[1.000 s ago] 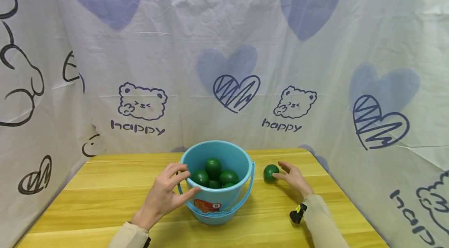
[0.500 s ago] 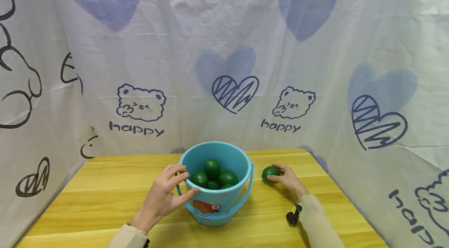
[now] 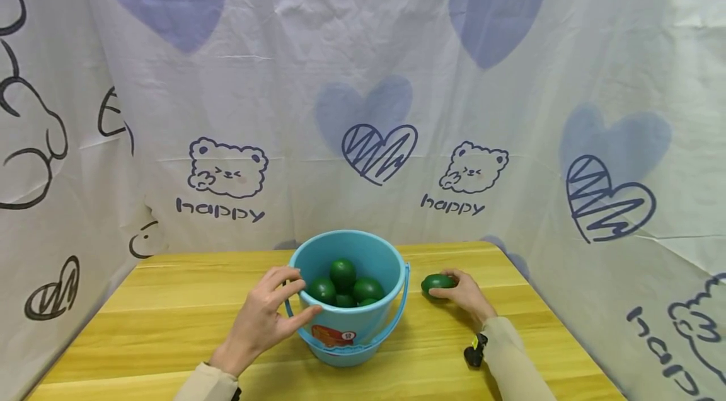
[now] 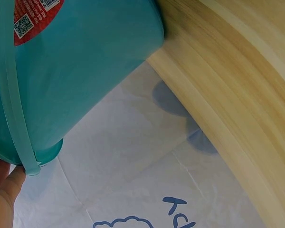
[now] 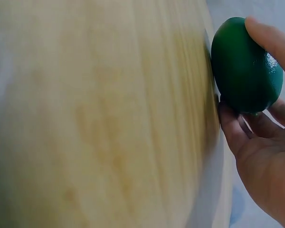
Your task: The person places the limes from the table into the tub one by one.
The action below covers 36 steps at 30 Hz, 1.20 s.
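Gripping the loose green fruit (image 3: 437, 282) on the counter (image 3: 170, 319), just right of the blue bucket (image 3: 347, 325), the right hand (image 3: 462, 292) curls thumb and fingers around it; a firm, centred hold should keep this smooth fruit from slipping. The left hand (image 3: 266, 316) clasps the bucket's rim. One bucket; at least five fruits inside, one outside.

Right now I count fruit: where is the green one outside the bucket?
In the head view the loose green fruit lies on the table, right of the blue bucket, held by the right hand.
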Each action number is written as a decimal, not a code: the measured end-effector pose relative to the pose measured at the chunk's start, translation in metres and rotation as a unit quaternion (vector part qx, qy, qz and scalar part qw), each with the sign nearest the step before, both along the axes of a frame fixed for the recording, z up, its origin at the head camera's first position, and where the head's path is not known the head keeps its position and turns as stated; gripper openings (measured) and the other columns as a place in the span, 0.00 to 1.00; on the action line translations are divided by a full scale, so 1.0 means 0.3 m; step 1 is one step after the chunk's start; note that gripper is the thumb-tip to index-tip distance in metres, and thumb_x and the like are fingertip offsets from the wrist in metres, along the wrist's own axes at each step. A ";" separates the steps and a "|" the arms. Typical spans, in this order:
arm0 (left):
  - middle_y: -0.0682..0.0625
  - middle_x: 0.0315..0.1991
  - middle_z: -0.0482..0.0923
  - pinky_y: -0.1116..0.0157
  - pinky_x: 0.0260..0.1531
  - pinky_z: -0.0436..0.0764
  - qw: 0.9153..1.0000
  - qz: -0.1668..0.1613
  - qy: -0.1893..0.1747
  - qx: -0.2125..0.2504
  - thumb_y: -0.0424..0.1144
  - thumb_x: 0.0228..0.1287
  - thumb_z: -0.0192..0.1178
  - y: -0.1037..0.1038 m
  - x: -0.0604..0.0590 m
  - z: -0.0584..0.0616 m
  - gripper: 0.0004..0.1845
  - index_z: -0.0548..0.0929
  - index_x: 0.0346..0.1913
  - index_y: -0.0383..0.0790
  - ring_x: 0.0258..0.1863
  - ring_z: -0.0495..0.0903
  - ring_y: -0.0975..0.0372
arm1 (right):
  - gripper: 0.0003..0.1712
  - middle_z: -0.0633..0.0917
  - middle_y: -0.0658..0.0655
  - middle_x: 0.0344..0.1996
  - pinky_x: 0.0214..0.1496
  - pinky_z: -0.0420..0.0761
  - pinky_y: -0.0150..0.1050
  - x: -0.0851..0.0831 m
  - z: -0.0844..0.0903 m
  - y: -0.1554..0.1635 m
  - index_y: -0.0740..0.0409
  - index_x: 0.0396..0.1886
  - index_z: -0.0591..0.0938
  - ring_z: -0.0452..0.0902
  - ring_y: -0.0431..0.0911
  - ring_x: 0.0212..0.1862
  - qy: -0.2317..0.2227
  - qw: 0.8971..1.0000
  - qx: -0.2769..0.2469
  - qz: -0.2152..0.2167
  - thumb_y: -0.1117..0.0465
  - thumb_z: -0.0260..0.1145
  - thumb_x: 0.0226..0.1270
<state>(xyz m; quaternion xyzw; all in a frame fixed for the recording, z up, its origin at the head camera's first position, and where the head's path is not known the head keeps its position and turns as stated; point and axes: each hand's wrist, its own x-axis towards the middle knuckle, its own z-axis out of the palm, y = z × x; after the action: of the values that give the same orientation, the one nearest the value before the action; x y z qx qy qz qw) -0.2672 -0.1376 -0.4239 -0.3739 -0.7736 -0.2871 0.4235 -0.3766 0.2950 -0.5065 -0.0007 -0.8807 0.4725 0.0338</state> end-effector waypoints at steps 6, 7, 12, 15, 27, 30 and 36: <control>0.52 0.46 0.82 0.64 0.49 0.83 1.000 0.001 -0.004 -0.001 0.53 0.50 0.75 0.000 0.000 0.000 0.20 0.87 0.38 0.42 0.48 0.78 0.60 | 0.37 0.80 0.65 0.53 0.56 0.80 0.50 0.007 0.004 0.002 0.61 0.58 0.77 0.78 0.54 0.51 -0.003 1.000 0.004 -0.005 0.52 0.79 0.51; 0.52 0.46 0.82 0.65 0.49 0.83 1.000 0.002 -0.005 -0.001 0.53 0.50 0.75 0.000 0.001 0.000 0.20 0.87 0.38 0.42 0.48 0.78 0.60 | 0.37 0.80 0.65 0.54 0.55 0.80 0.50 0.009 0.006 0.002 0.61 0.58 0.77 0.78 0.55 0.51 -0.001 1.000 -0.001 -0.006 0.52 0.79 0.50; 0.51 0.45 0.82 0.66 0.50 0.82 1.000 0.003 -0.003 -0.001 0.53 0.50 0.75 -0.002 0.000 -0.002 0.20 0.87 0.38 0.42 0.48 0.78 0.60 | 0.36 0.78 0.67 0.53 0.53 0.81 0.49 0.014 0.011 0.003 0.62 0.57 0.75 0.77 0.56 0.51 0.010 0.999 -0.030 -0.016 0.57 0.80 0.49; 0.51 0.45 0.82 0.66 0.50 0.82 1.000 0.003 -0.002 -0.001 0.53 0.50 0.75 -0.002 0.001 -0.002 0.20 0.87 0.38 0.41 0.48 0.78 0.60 | 0.34 0.77 0.67 0.52 0.50 0.82 0.47 0.017 0.016 0.003 0.61 0.56 0.74 0.78 0.56 0.50 0.020 0.999 -0.041 -0.013 0.59 0.79 0.50; 0.51 0.45 0.82 0.70 0.51 0.80 1.000 -0.004 0.007 -0.001 0.53 0.51 0.75 -0.001 -0.004 0.001 0.20 0.87 0.37 0.41 0.47 0.78 0.60 | 0.30 0.79 0.67 0.53 0.46 0.83 0.44 0.021 0.058 -0.009 0.56 0.55 0.78 0.79 0.56 0.50 0.053 0.997 -0.038 -0.034 0.58 0.77 0.52; 0.51 0.45 0.82 0.73 0.53 0.78 1.000 -0.005 0.006 -0.001 0.53 0.51 0.75 -0.002 -0.004 0.001 0.20 0.87 0.37 0.41 0.47 0.78 0.60 | 0.30 0.79 0.65 0.54 0.47 0.84 0.43 0.025 0.072 -0.016 0.56 0.56 0.79 0.79 0.55 0.50 0.063 0.997 -0.044 -0.030 0.58 0.77 0.52; 0.51 0.45 0.82 0.68 0.50 0.81 1.000 -0.003 0.004 -0.001 0.53 0.51 0.75 -0.002 -0.004 0.000 0.20 0.87 0.37 0.41 0.47 0.78 0.60 | 0.30 0.77 0.63 0.59 0.50 0.83 0.44 0.032 0.109 -0.035 0.54 0.58 0.78 0.78 0.55 0.53 0.076 0.994 -0.072 -0.012 0.61 0.77 0.54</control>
<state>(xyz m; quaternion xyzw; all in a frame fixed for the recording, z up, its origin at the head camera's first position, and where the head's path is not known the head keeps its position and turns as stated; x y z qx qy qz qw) -0.2685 -0.1383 -0.4238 -0.3783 -0.7710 -0.2860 0.4250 -0.3670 0.2845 -0.4739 0.0219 -0.8393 0.5327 0.1061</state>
